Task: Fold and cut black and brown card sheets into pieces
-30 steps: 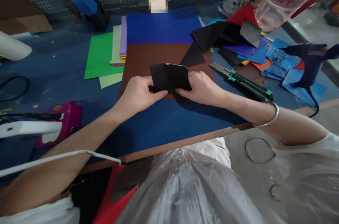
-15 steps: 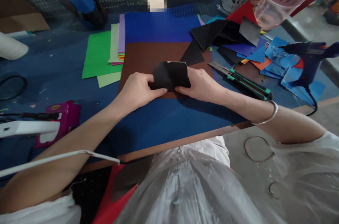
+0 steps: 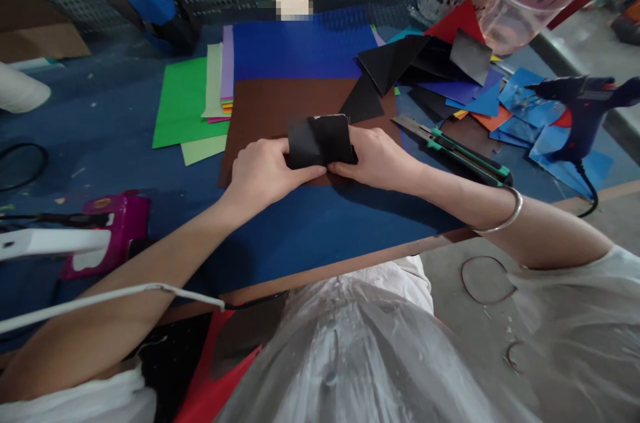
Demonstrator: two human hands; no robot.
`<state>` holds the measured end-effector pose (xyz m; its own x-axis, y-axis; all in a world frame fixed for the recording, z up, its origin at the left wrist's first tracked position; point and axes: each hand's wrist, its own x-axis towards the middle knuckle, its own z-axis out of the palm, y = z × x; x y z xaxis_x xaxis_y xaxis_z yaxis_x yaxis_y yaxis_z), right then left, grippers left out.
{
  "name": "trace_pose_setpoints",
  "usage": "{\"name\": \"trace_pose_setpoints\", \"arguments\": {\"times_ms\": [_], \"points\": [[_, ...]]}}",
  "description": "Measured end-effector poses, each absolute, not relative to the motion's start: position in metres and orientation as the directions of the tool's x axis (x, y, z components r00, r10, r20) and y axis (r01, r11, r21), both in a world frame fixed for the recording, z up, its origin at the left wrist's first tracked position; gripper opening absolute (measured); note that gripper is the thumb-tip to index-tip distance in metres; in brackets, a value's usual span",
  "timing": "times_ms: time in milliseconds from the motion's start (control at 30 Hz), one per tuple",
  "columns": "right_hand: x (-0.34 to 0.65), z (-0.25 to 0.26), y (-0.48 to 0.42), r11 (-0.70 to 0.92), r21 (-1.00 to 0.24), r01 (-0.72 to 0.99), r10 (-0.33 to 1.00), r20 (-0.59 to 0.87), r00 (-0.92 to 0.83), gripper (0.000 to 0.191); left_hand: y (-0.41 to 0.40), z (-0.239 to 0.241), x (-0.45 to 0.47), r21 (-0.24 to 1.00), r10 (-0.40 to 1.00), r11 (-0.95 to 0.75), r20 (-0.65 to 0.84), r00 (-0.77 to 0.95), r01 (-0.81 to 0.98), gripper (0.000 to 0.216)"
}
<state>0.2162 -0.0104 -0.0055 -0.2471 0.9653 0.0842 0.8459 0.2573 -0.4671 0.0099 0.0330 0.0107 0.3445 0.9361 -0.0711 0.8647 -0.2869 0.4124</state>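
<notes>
A small dark rectangular piece [image 3: 319, 140], like folded black paper or card, is held between my hands above the brown sheet [image 3: 295, 98]. My left hand [image 3: 263, 170] grips its left side, the thumb lying along the lower edge. On the right side my right hand [image 3: 373, 155] pinches it, its thumb close to the left thumb tip. The fingers behind the piece are hidden. To the right of my right hand lies a green and black utility knife [image 3: 465, 156] with its blade out. Black paper triangles [image 3: 393, 64] lie just beyond that hand.
Coloured sheets [image 3: 180, 100] lie left of the brown one, a blue sheet [image 3: 300, 50] behind it. Paper scraps [image 3: 525, 103] and a glue gun [image 3: 583, 110] are at the right. A purple power strip [image 3: 135, 223] and white cable [image 3: 120, 296] are at the left.
My left thumb has slid right along the lower edge of the black piece, nearer the right thumb. The view has shifted slightly; both hands keep their hold.
</notes>
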Motion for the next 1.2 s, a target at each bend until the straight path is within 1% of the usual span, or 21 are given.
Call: {"name": "trace_pose_setpoints", "arguments": {"times_ms": [200, 267, 333, 400, 467, 500, 567, 633, 700, 767, 833, 900, 967, 1033, 1100, 1133, 1200], "points": [[0.217, -0.008, -0.010, 0.271, -0.483, 0.832, 0.962, 0.103, -0.253, 0.031, 0.036, 0.012, 0.011, 0.395, 0.939, -0.271, -0.094, 0.332, 0.878, 0.038], [0.219, -0.009, -0.009, 0.261, -0.502, 0.824, 0.965, 0.105, -0.242, 0.032, 0.038, 0.007, 0.008, 0.432, 0.933, -0.287, -0.076, 0.352, 0.855, 0.036], [0.222, -0.010, -0.007, 0.238, -0.544, 0.805, 0.971, 0.114, -0.211, 0.036, 0.041, 0.001, 0.003, 0.521, 0.921, -0.314, -0.036, 0.388, 0.793, 0.034], [0.226, -0.011, -0.005, 0.222, -0.633, 0.741, 0.975, 0.137, -0.175, 0.042, 0.044, -0.005, -0.002, 0.673, 0.907, -0.315, 0.006, 0.420, 0.670, 0.037], [0.229, -0.012, -0.003, 0.227, -0.761, 0.608, 0.974, 0.177, -0.141, 0.048, 0.046, -0.008, -0.005, 0.835, 0.892, -0.299, 0.074, 0.445, 0.461, 0.052], [0.230, -0.012, -0.003, 0.228, -0.821, 0.523, 0.974, 0.193, -0.121, 0.050, 0.045, -0.007, -0.006, 0.884, 0.880, -0.303, 0.117, 0.460, 0.357, 0.061], [0.231, -0.011, -0.002, 0.199, -0.917, 0.346, 0.980, 0.188, -0.065, 0.052, 0.043, -0.004, -0.005, 0.920, 0.847, -0.333, 0.195, 0.494, 0.208, 0.074], [0.230, -0.009, -0.003, 0.132, -0.972, 0.192, 0.991, 0.131, -0.015, 0.053, 0.038, 0.000, -0.004, 0.916, 0.823, -0.369, 0.242, 0.515, 0.160, 0.075], [0.228, -0.005, -0.004, 0.065, -0.995, 0.079, 0.998, 0.066, 0.005, 0.055, 0.034, 0.002, -0.004, 0.892, 0.821, -0.418, 0.291, 0.490, 0.171, 0.067], [0.226, -0.001, -0.007, 0.021, -1.000, 0.012, 1.000, 0.021, 0.007, 0.054, 0.031, 0.002, -0.005, 0.839, 0.818, -0.500, 0.377, 0.435, 0.215, 0.056], [0.224, 0.003, -0.010, -0.016, -0.999, -0.028, 1.000, -0.016, -0.006, 0.050, 0.029, 0.003, -0.007, 0.760, 0.796, -0.583, 0.464, 0.388, 0.286, 0.042], [0.222, 0.006, -0.013, -0.044, -0.997, -0.065, 0.999, -0.042, -0.028, 0.045, 0.027, 0.005, -0.009, 0.686, 0.773, -0.632, 0.521, 0.363, 0.361, 0.024], [0.220, 0.007, -0.015, -0.062, -0.992, -0.106, 0.997, -0.057, -0.052, 0.044, 0.025, 0.009, -0.010, 0.655, 0.765, -0.643, 0.544, 0.343, 0.397, 0.012], [0.219, 0.007, -0.015, -0.069, -0.988, -0.139, 0.997, -0.063, -0.046, 0.049, 0.023, 0.013, -0.010, 0.655, 0.763, -0.646, 0.560, 0.323, 0.392, 0.009], [0.218, 0.004, -0.016, -0.052, -0.989, -0.141, 0.999, -0.052, 0.001, 0.057, 0.020, 0.017, -0.010, 0.660, 0.756, -0.654, 0.581, 0.302, 0.370, 0.007], [0.217, 0.003, -0.016, -0.025, -0.991, -0.129, 0.999, -0.030, 0.032, 0.059, 0.020, 0.019, -0.010, 0.660, 0.754, -0.656, 0.590, 0.289, 0.365, 0.007], [0.218, 0.001, -0.018, 0.067, -0.994, -0.088, 0.995, 0.060, 0.082, 0.057, 0.019, 0.021, -0.009, 0.668, 0.762, -0.645, 0.593, 0.258, 0.372, 0.006]]}}
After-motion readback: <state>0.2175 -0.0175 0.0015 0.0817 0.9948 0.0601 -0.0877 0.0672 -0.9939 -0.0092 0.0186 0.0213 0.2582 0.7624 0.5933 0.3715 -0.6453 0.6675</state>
